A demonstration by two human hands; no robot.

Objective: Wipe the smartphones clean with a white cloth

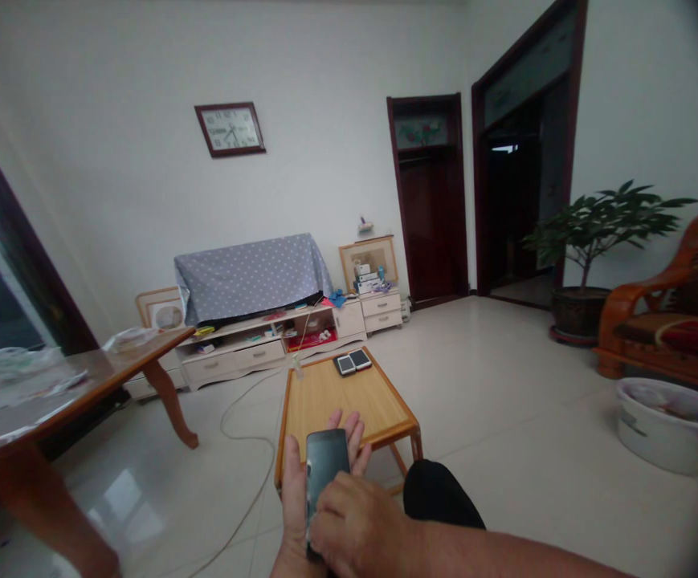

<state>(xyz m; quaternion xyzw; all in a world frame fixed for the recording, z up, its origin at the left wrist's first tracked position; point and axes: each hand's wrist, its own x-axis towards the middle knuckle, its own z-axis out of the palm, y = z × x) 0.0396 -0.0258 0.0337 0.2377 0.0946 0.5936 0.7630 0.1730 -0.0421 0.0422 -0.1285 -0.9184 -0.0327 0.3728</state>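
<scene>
A dark smartphone (326,461) lies in my left hand (293,486), its glassy face turned up. The left thumb runs along one side and the fingertips stick out past the other. Over the phone's lower end is my right hand (361,522), with its fingers curled in and touching the phone. Whatever may be between those fingertips is hidden. Beyond the hands stands a low wooden table (318,401). Two phones rest side by side near its far edge: one phone (344,365) at the left and another phone (359,359) at the right. A small clear container (298,368) is at the far left corner.
A larger wooden table (161,347) with plastic bags (14,369) is on the left. A cable (246,437) crosses the floor. Ahead stands a white TV cabinet (258,353) with a cloth-covered object (252,277). To the right are a white tub (667,429), a potted plant (583,309) and a wooden armchair (631,301).
</scene>
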